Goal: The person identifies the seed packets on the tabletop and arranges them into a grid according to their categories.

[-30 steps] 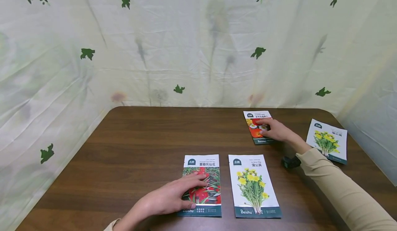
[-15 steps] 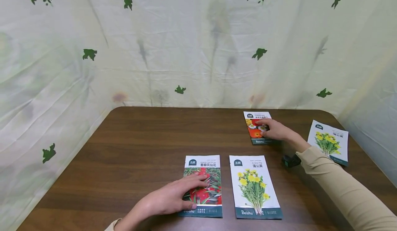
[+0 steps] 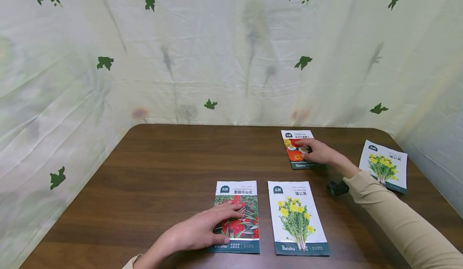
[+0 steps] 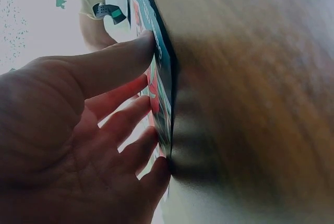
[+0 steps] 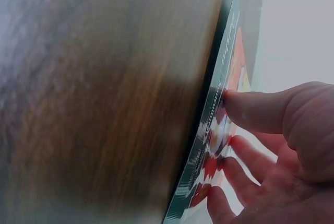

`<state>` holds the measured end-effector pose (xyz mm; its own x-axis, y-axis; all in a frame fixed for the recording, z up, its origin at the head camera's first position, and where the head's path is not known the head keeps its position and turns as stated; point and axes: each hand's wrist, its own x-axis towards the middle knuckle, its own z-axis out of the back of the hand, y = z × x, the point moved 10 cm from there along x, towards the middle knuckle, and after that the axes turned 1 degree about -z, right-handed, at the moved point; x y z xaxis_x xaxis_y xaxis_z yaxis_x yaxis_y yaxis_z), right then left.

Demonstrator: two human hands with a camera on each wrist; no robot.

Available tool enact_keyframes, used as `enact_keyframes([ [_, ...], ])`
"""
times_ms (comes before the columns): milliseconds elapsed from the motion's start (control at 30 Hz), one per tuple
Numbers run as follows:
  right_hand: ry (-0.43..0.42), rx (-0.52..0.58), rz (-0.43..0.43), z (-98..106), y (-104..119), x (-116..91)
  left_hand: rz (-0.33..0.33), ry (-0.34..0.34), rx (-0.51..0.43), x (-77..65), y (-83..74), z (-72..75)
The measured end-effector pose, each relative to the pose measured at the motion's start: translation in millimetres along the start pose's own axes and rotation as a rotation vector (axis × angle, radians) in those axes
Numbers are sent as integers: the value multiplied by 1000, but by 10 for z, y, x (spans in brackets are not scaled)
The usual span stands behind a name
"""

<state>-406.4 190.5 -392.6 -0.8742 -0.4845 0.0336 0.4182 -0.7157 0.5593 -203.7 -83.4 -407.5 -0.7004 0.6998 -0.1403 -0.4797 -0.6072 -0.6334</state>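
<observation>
A seed packet with red flowers lies flat near the front of the table, and my left hand rests on it with fingers spread. In the left wrist view the thumb and fingertips touch the printed face of that packet. Farther back, my right hand touches a seed packet with orange, red and white flowers. The right wrist view has its fingertips and thumb on the face of this packet, which lies on the wood. Part of each packet is covered by the hand.
A dandelion seed packet lies just right of the red-flower one. Another dandelion packet lies askew near the right edge, partly behind the right sleeve. A printed cloth hangs behind the brown table.
The orange-flower packet has slid slightly left under my right hand. My left hand stays on the red-flower packet. The head view has shifted a little.
</observation>
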Motion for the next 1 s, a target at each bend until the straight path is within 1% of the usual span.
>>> enact_keyframes([
  [267,-5,-15,20,-59,67,42,20,15,-26,8,24,-9],
  [600,0,-34,-20,-92,97,93,36,24,-39,24,35,-13],
  [700,5,-38,-21,-100,110,108,40,26,-41,30,38,-15],
  [833,11,-32,-7,-116,156,126,40,24,-42,27,39,-19],
  [1000,14,-32,8,-138,197,142,23,20,-40,19,32,-22],
])
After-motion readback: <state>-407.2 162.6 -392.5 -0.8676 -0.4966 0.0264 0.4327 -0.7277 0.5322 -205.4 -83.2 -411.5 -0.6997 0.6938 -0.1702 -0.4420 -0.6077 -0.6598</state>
